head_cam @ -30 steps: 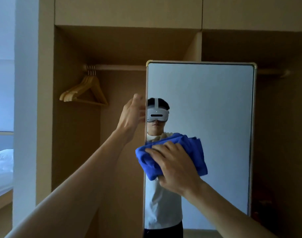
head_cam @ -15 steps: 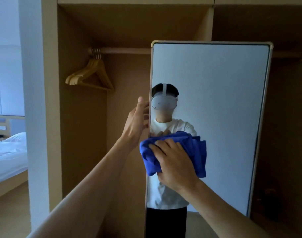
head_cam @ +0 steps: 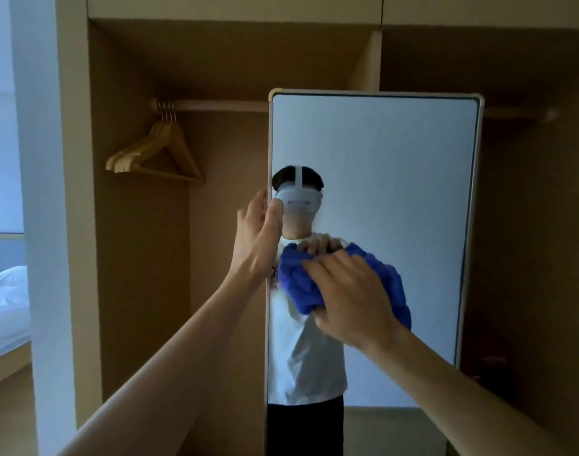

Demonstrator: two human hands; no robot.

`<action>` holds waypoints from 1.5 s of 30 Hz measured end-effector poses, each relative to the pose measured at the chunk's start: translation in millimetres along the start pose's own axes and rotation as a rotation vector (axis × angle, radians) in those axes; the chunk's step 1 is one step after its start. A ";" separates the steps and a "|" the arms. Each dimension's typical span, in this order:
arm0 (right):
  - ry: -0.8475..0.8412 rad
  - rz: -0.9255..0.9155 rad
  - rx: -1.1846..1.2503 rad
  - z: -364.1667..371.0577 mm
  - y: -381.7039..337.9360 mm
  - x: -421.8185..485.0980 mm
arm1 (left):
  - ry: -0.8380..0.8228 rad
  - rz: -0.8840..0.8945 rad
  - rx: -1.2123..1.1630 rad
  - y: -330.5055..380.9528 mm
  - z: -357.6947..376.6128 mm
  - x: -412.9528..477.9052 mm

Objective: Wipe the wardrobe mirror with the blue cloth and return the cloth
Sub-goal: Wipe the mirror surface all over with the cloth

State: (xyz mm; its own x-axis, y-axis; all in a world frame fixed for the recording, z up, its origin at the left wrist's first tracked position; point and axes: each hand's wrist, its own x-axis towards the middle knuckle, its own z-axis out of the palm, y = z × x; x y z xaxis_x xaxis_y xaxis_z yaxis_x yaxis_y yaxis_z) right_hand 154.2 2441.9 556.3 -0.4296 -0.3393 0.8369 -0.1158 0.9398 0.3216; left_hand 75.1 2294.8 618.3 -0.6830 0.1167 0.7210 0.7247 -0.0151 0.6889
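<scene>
Fingers of left hand (head_cam: 257,235) curl round left edge of wardrobe mirror (head_cam: 396,179), thumb on glass. Wooden hangers (head_cam: 156,153) on rail (head_cam: 215,106), left of mirror. Right hand (head_cam: 352,302), fingers nearly straight, presses blue cloth (head_cam: 395,284) on mirror's left-centre.

Dim, bluish daylight from left; soft focus.
</scene>
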 end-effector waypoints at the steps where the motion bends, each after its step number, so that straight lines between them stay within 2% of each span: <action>1: 0.046 -0.019 -0.034 -10.6 10.1 14.4 | 0.017 0.029 0.051 5.8 2.4 4.8; 4: 0.119 -0.087 -0.145 -40.9 36.2 53.3 | 0.073 0.133 0.224 26.0 9.4 28.3; 7: 0.108 -0.134 -0.244 -63.9 61.2 87.4 | 0.128 0.227 0.397 55.0 15.3 52.1; 11: 0.045 -0.166 -0.280 -85.1 91.3 122.7 | 0.118 0.303 0.431 86.7 21.1 83.3; 17: -0.003 -0.192 -0.286 -97.9 115.8 160.1 | -0.003 0.389 0.622 114.3 32.1 124.1; 22: 0.013 -0.228 -0.283 -96.3 131.4 166.3 | -0.011 0.338 0.621 137.1 54.0 137.0; 26: 0.040 -0.171 -0.314 -96.3 147.2 154.6 | -0.043 0.292 0.638 134.8 68.4 140.3; 30: 0.086 -0.093 -0.244 -98.6 164.1 136.9 | 0.013 0.342 0.789 134.2 78.5 139.4; 32: 0.096 -0.029 -0.211 -100.2 173.3 124.6 | 0.047 0.357 0.792 130.9 80.9 139.6; 39: 0.051 0.139 -0.103 -84.7 208.7 71.9 | 0.131 0.431 0.826 121.1 94.2 136.3; 45: 0.013 0.210 0.029 -46.9 205.2 25.0 | 0.160 0.426 0.891 123.9 100.6 136.3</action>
State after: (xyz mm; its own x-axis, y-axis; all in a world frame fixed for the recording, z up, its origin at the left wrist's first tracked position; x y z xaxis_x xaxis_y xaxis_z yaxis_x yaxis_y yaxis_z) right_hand 161.7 2624.3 663.9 -0.4353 -0.1366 0.8899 -0.0509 0.9906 0.1271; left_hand 81.0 2408.7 794.5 -0.3071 0.1386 0.9415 0.6710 0.7331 0.1109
